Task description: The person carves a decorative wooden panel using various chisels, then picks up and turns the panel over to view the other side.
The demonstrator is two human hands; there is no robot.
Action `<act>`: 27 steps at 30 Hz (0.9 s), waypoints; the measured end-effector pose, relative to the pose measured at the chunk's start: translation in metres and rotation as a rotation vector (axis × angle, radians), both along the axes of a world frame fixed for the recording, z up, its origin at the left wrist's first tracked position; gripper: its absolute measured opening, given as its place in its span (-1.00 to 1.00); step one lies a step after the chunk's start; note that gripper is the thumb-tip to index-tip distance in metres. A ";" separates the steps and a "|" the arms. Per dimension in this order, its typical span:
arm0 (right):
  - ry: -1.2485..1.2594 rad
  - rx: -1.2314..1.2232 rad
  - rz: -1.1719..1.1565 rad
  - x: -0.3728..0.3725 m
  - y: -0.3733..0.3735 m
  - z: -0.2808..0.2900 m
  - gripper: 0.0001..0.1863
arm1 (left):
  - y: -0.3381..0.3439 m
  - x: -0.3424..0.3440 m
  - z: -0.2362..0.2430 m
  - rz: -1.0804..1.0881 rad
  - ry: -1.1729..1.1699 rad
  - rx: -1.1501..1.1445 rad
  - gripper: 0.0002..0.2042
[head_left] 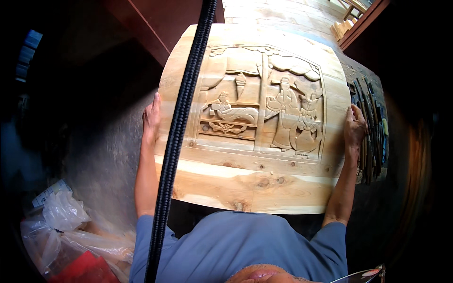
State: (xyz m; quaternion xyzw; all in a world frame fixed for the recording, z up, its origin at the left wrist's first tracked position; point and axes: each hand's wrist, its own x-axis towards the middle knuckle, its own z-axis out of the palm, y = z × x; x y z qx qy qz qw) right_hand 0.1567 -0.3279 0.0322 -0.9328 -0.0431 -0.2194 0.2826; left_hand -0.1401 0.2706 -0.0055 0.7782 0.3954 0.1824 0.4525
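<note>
1. We find the carved wooden board point(260, 118) directly in front of the person, between both hands, its lower edge close to the blue-grey shirt point(240, 240)
2. We record the left hand point(151, 117) gripping the left edge and the right hand point(355, 127) curled about the right edge, roughly opposite; neither is nearer, each touching its own side
3. We note the carved figures' heads point away from the person; the lens bends the outline, so we cannot be sure of the long axis
4. We observe slender tools point(371, 127) just right of the right hand, and a clear plastic bag point(66, 217) at lower left, apart from the left hand
</note>
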 end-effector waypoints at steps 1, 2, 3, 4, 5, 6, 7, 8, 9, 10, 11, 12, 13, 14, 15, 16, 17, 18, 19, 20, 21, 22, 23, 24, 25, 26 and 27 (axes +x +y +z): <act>-0.044 0.015 0.023 0.002 0.004 -0.002 -0.70 | 0.006 0.002 0.002 0.016 0.072 -0.024 -0.21; -0.046 -0.088 -0.036 0.002 0.006 -0.003 -0.69 | 0.011 0.004 0.004 0.031 0.144 -0.047 -0.19; -0.050 -0.191 -0.096 0.001 0.009 -0.005 -0.68 | 0.011 0.007 0.004 0.068 0.133 -0.036 -0.17; -0.057 -0.290 -0.157 -0.002 0.015 -0.005 -0.68 | 0.008 0.012 0.003 0.105 0.119 -0.020 -0.15; -0.062 -0.299 -0.168 -0.002 0.020 -0.005 -0.67 | 0.008 0.016 0.003 0.142 0.106 -0.004 -0.13; -0.067 -0.307 -0.179 0.000 0.025 -0.005 -0.66 | 0.014 0.020 0.002 0.172 0.174 0.026 -0.11; -0.071 -0.323 -0.196 0.001 0.027 -0.005 -0.66 | 0.017 0.029 0.005 0.196 0.243 0.050 -0.10; -0.074 -0.298 -0.190 0.002 0.025 -0.007 -0.65 | 0.017 0.033 0.006 0.219 0.313 0.075 -0.09; -0.076 -0.272 -0.184 0.004 0.019 -0.012 -0.64 | 0.009 0.032 0.003 0.238 0.381 0.152 -0.05; -0.087 -0.244 -0.179 0.011 0.012 -0.015 -0.64 | 0.010 0.034 0.001 0.208 0.349 0.133 -0.05; -0.077 -0.149 -0.150 0.015 0.007 -0.023 -0.62 | 0.013 0.031 0.001 0.182 0.323 0.121 -0.05; -0.052 -0.093 -0.117 0.023 -0.002 -0.024 -0.61 | 0.015 0.029 0.001 0.156 0.296 0.109 -0.05; -0.020 -0.034 -0.086 0.027 -0.002 -0.021 -0.60 | 0.014 0.029 0.003 0.165 0.301 0.110 -0.05; 0.011 0.025 -0.057 0.029 -0.003 -0.019 -0.60 | 0.010 0.031 0.006 0.173 0.305 0.111 -0.04; 0.056 -0.018 -0.070 0.029 -0.004 -0.018 -0.58 | 0.008 0.032 0.007 0.181 0.309 0.112 -0.04; 0.055 0.008 -0.047 0.030 -0.004 -0.019 -0.59 | 0.011 0.031 0.006 0.186 0.303 0.124 -0.04; 0.053 0.033 -0.023 0.032 -0.004 -0.021 -0.59 | 0.013 0.030 0.004 0.192 0.297 0.136 -0.03; 0.050 0.058 0.000 0.033 -0.004 -0.022 -0.60 | 0.016 0.030 0.002 0.197 0.291 0.148 -0.03; 0.055 0.056 -0.005 0.032 -0.002 -0.022 -0.60 | 0.016 0.029 0.000 0.193 0.289 0.149 -0.03; 0.059 0.055 -0.011 0.031 0.001 -0.021 -0.60 | 0.017 0.029 -0.002 0.189 0.287 0.151 -0.04; 0.064 0.054 -0.016 0.030 0.003 -0.021 -0.60 | 0.018 0.028 -0.003 0.186 0.285 0.153 -0.04; 0.067 0.091 0.003 0.032 -0.001 -0.024 -0.60 | 0.017 0.028 -0.004 0.177 0.270 0.121 -0.05; 0.069 0.122 0.019 0.037 -0.008 -0.028 -0.60 | 0.013 0.030 -0.005 0.164 0.254 0.084 -0.06; 0.071 0.152 0.035 0.042 -0.016 -0.031 -0.59 | 0.010 0.032 -0.008 0.153 0.240 0.046 -0.07; 0.070 0.145 0.020 0.040 -0.010 -0.032 -0.55 | 0.014 0.028 -0.012 0.153 0.235 0.045 -0.08; 0.066 0.137 0.005 0.035 0.001 -0.027 -0.51 | 0.019 0.024 -0.017 0.154 0.227 0.043 -0.09; 0.062 0.130 -0.008 0.035 0.011 -0.022 -0.45 | 0.025 0.021 -0.022 0.156 0.219 0.041 -0.10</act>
